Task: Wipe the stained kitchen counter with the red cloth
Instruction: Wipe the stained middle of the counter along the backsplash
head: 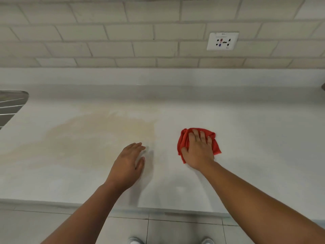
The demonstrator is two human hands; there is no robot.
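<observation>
The pale kitchen counter [255,138] bears a broad yellowish stain [98,134] well left of the pressing palm. The red cloth [182,143] lies bunched, with no clear long axis, under the right hand [199,152], whose straight, spread fingers pin it. The left hand [126,164] is relaxed and holds nothing.

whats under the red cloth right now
The red cloth lies on the pale counter, with the right hand pressed flat on top. The counter patch beneath it is covered, so any stain there cannot be seen. The yellowish stain shows to its left, apart from it.
</observation>
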